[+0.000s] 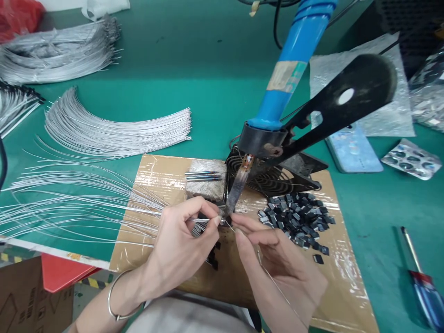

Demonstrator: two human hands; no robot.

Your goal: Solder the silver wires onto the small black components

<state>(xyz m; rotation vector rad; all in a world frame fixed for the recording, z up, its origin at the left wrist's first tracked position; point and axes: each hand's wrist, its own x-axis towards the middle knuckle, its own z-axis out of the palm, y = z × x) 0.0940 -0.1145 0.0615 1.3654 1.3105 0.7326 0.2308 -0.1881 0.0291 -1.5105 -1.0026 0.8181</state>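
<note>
My left hand (pixel 189 240) pinches the end of a thin white wire beneath the tip of a soldering iron (pixel 237 187) with a blue handle (pixel 294 60). Close beside it on the right, my right hand (pixel 277 268) holds a thin strand of solder wire (pixel 277 286) between thumb and fingers, its end pointing at the iron tip. The exact contact point is too small to make out. Behind my left hand, a metal block (pixel 206 187) carries several short dark-tipped pieces. Loose white wires (pixel 138 208) fan out to the left.
Small black parts (pixel 300 219) lie heaped on the brown cardboard (pixel 336 277). A black fan (pixel 274 175) and the iron's black bracket (pixel 347 97) stand behind the hands. Wire bundles (pixel 118 132) lie left; a phone (pixel 355 148), blister pack (pixel 412 158) and screwdriver (pixel 425 286) lie right.
</note>
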